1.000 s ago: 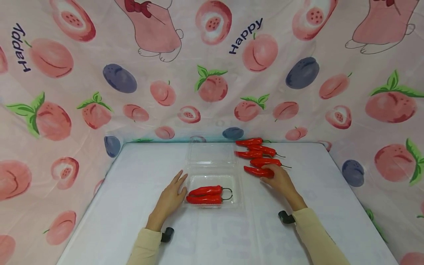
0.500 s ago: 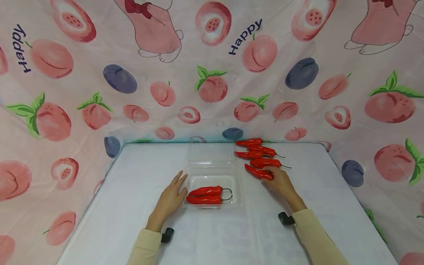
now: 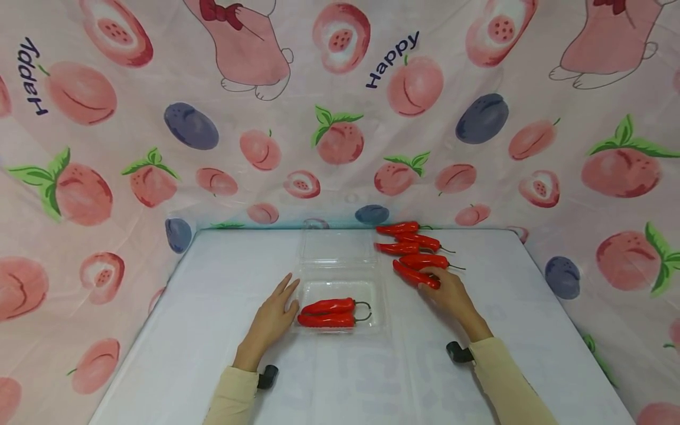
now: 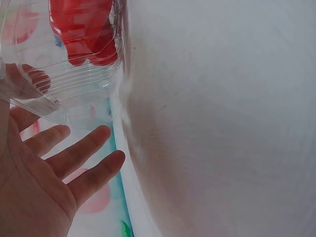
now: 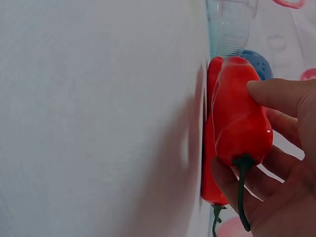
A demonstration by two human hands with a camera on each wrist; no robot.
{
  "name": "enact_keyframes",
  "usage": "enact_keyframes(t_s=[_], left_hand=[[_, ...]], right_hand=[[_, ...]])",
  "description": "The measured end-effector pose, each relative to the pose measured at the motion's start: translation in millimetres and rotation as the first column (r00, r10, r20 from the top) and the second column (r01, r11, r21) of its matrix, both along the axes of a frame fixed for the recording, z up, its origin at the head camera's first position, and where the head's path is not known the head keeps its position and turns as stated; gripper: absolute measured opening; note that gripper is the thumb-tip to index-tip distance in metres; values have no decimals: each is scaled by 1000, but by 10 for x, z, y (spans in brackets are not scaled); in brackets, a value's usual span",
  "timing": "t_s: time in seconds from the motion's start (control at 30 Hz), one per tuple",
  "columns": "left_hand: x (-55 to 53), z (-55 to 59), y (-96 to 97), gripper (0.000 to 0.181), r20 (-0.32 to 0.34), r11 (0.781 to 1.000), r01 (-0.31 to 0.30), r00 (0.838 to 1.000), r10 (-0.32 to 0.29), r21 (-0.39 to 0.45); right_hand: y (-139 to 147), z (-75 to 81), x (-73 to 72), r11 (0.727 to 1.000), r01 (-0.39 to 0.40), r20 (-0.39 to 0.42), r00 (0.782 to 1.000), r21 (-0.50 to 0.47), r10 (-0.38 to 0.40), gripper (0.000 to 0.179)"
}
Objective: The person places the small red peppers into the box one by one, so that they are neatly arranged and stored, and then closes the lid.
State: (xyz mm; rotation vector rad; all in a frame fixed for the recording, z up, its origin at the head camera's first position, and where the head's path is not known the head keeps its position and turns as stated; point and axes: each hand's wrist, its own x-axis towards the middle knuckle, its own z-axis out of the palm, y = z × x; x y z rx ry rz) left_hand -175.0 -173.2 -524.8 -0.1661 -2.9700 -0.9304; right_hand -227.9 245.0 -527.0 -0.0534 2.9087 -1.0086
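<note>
1. Nearest, along the bottom edge: beige sleeves on both forearms, with black wrist devices at the inner side of each cuff.
2. At left, bare left hand, fingers straight and spread, just beside the left wall of a clear, rectangular plastic box; contact with the wall impossible to tell.
3. Inside the box, along its near side: two long, glossy red chili peppers, lying side by side.
4. To the right of the box, bare right hand, gripping another long, glossy red chili pepper between thumb and curled fingers; thin dark-green stem towards the palm, tip slanting away to the far left.
5. Just beyond the held pepper: four loose red peppers, the nearest partly covered by the held one, the rest clustered towards the back of the white-covered table.
6. Left of that cluster, clear lid folded open behind the box.
7. Farthest, pale pink cloth backdrop, printed with peaches and dark-blue ovals. Readable twice in dark-blue letters: "Happy", slanting upward near the middle and turned sideways at far left.
</note>
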Motion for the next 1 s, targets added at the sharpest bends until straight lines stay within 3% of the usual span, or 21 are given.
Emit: enact_keyframes(t_s=[0.3,0.67,1.0], left_hand=[[2,-3,0,52,-4,1000,-3,1000,3,4],[2,-13,1,53,-12,1000,7,1000,-7,6],[-1,-8,-3,52,-9,1000,9,1000,-9,1]], right_hand=[[-54,85,37,1000,5,-30,1000,-23,-6,49],[-157,225,124,1000,-16,-121,993,-12,14,44],[-248,310,174,997,-59,-153,987,-46,51,42]])
